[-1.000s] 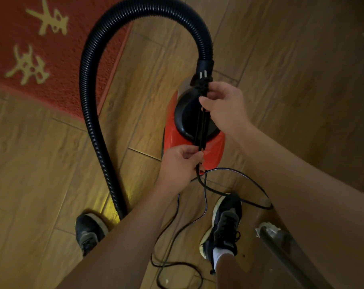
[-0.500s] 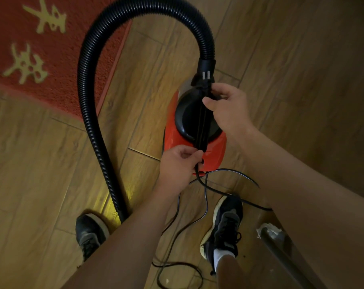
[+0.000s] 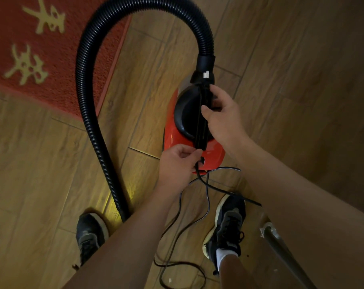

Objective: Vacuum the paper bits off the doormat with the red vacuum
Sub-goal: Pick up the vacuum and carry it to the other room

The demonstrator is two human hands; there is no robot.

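The left hand (image 3: pixel 177 163) pinches the thin cord (image 3: pixel 198 171), the right hand (image 3: pixel 223 122) grips the slim handle (image 3: pixel 202 130) of the glossy red vacuum (image 3: pixel 213 152) — ribbed hose (image 3: pixel 84 80) arching beyond.

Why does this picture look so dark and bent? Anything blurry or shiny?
Head view: dim, warm light, darkest toward the picture's right edge; the wide-angle lens bows the floor planks; the doormat has a soft near edge; a glare streak sits on the red vacuum; a yellow glow lies beside the hose; the left hand pinching the cable and right hand gripping the handle look sharp.
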